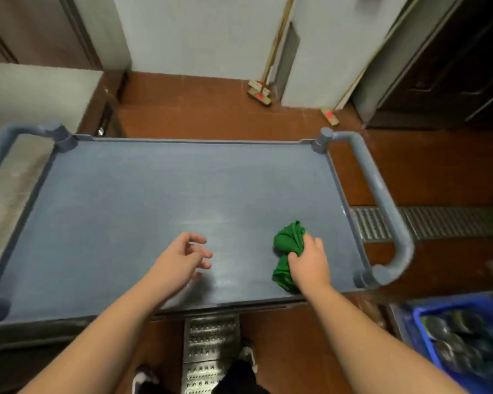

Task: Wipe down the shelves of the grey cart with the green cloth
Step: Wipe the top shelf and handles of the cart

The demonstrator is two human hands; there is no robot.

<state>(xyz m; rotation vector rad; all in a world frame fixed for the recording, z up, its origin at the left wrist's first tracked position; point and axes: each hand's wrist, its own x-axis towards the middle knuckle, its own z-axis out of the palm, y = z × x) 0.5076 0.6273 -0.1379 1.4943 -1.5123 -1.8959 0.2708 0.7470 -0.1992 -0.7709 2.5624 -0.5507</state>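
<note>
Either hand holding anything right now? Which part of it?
The right hand grips the green cloth around its bunched middle, on the cart's top shelf. The left hand holds nothing, its fingers loosely spread above the shelf.

The right hand (308, 263) grips a bunched green cloth (286, 251) pressed on the top shelf of the grey cart (143, 200), near its right front corner. The left hand (180, 258) is over the shelf's front middle, fingers spread and loosely curled, holding nothing. A curved handle (382, 194) runs along the cart's right end. On the brown floor beyond, a broom (261, 93) leans against the wall, and a blue crate (427, 336) sits at lower right
</note>
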